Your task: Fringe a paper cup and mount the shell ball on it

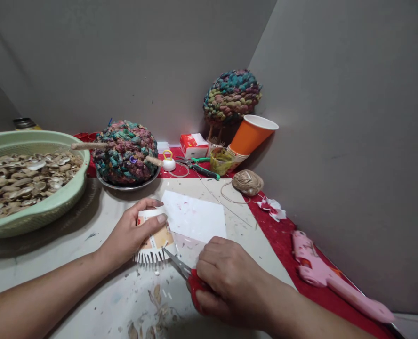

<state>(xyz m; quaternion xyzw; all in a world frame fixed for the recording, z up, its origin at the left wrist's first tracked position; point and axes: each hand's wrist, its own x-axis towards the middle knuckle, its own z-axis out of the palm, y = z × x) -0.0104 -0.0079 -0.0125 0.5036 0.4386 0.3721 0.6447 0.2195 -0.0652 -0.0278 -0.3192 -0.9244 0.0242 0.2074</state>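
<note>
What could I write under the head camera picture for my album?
The left hand holds a fringed paper cup while red-handled scissors snip its edge.

Left hand [138,228], right hand [226,278] and forearms [59,287] bare.

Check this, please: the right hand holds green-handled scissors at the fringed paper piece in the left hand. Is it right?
Not green: the head view shows red handles. The right hand holds the scissors at the paper piece in the left hand.
</note>
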